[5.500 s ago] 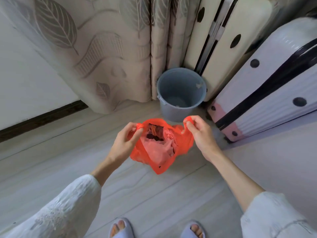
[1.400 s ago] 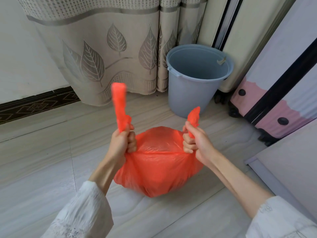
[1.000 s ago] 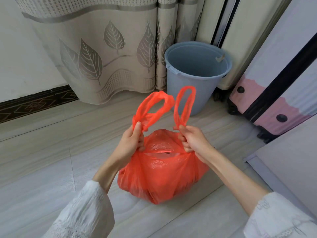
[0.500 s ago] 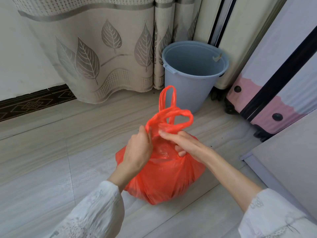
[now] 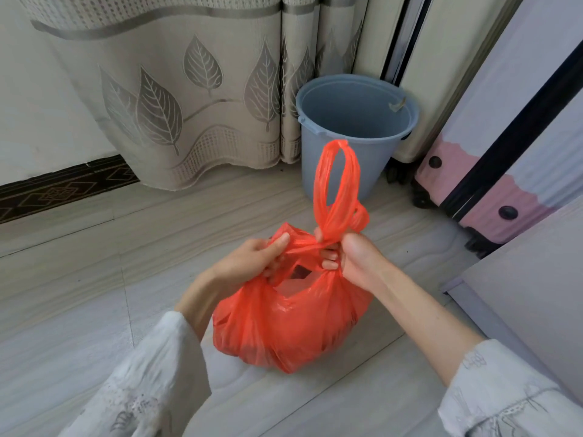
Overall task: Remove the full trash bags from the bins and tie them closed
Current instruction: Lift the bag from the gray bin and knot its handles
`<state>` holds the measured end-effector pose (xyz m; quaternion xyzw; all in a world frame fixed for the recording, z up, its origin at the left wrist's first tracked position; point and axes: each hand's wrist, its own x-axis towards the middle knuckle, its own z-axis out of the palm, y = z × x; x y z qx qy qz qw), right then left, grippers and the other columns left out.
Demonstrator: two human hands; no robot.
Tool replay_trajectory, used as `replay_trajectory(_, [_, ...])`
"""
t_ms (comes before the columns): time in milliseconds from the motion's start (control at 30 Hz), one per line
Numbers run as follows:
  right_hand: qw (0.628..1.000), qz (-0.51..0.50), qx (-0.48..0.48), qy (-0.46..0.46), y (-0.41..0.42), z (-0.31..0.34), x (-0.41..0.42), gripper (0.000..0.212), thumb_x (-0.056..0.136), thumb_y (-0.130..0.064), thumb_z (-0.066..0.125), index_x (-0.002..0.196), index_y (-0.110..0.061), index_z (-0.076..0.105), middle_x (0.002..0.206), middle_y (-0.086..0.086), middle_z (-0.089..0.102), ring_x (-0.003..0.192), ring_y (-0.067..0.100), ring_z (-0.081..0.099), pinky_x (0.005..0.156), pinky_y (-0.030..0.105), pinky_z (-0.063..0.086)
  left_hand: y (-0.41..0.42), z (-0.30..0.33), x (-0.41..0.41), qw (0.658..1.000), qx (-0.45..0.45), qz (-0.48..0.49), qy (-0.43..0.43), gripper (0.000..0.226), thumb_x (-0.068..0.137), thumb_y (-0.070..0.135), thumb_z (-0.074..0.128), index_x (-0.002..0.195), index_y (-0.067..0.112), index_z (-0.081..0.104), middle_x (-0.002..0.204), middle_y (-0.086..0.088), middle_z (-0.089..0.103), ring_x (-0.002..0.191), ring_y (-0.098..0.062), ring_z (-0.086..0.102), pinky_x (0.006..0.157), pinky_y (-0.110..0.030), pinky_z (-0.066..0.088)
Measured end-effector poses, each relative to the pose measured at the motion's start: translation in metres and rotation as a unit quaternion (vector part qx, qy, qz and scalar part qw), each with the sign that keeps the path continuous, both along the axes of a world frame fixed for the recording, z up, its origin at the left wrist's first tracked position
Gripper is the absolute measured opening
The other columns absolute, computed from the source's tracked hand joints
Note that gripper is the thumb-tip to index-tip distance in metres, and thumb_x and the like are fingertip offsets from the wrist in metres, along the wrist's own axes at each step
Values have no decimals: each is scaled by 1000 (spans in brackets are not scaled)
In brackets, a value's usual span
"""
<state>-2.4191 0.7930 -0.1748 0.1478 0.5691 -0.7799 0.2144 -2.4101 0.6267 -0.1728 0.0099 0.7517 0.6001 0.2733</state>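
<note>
Fig.: L hand [image 5: 252, 263] pinches one twisted handle strip; R hand [image 5: 350, 253] grips the crossing w/ the upright handle loop [image 5: 336, 187] rising from it, presumably to draw a knot tight. Red trash bag [image 5: 284, 329] sits on the floor [image 5: 79, 279], mouth still partly open, near the emptied grey bin [image 5: 353, 146] by the curtain [image 5: 157, 89].

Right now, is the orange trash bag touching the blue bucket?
Apart. In the head view the orange trash bag sits on the floor nearer the person, with bare floor between it and the blue bucket's base.
</note>
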Motion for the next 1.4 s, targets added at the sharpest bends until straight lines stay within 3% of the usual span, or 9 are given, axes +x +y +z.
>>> replay_trajectory(167, [970,86,200,108,3,-3,5,35,90,-22,55,55,-22,49,38,-12,38,31,1,29,34,14,23,-9,-4,-6,969,188,85,-134,38,95,36,37,64,16,40,44,6,34,39,-9,35,46,-22,45])
replay_trajectory(367, [835,145,479,230,9,1,1,44,80,-31,66,43,-20,46,40,-4,46,45,7,46,56,29,38,-15,2,-4,981,137,68,-119,53,87,51,43,47,19,56,42,3,47,39,-8,43,43,-16,39])
replay_trajectory(500, [816,88,519,237,9,-3,0,29,76,-30,61,48,-25,56,49,0,47,61,18,47,61,34,43,-13,13,0,988,106,-42,-108,27,83,32,58,81,6,63,63,0,64,57,-9,60,52,-18,50])
replay_trajectory(567, [844,71,485,218,8,-1,-1,20,76,-14,62,58,-22,65,48,-3,52,51,6,49,56,30,43,-15,10,-3,996,36,-49,-71,25,80,15,66,101,1,63,85,-7,69,78,-17,65,66,-25,57])
replay_trajectory(700, [965,42,214,142,9,7,1,18,87,-11,60,70,-16,58,51,-2,52,33,1,40,35,14,27,-18,1,-10,974,-174,85,119,22,71,26,73,85,11,66,78,-8,66,73,-20,58,68,-36,49])
replay_trajectory(900, [993,29,33,109,8,10,2,36,98,-32,34,88,-13,63,60,2,58,42,7,43,39,19,26,-12,7,-4,928,-275,174,182,25,77,37,66,70,14,68,73,-17,68,84,-34,64,68,-39,45])
replay_trajectory(1033, [992,6,10,128,7,15,0,38,98,-38,32,99,-20,66,76,1,63,56,10,47,47,22,31,-8,13,-5,972,-36,208,105,10,80,10,65,74,15,70,54,6,66,58,-11,57,65,-33,46])
replay_trajectory(1133, [992,-1,-42,119,8,22,0,40,99,-35,30,100,-14,63,71,-3,69,55,6,56,48,18,43,-6,19,-6,977,84,186,60,29,80,-7,56,94,15,68,59,16,67,55,3,57,58,-14,47])
replay_trajectory(1400, [988,-33,-95,118,6,23,2,41,100,-29,30,77,-6,56,69,5,64,52,7,61,45,17,46,-12,4,-2,878,-363,106,292,9,79,17,58,81,9,57,87,-18,65,89,-40,57,69,-41,43])
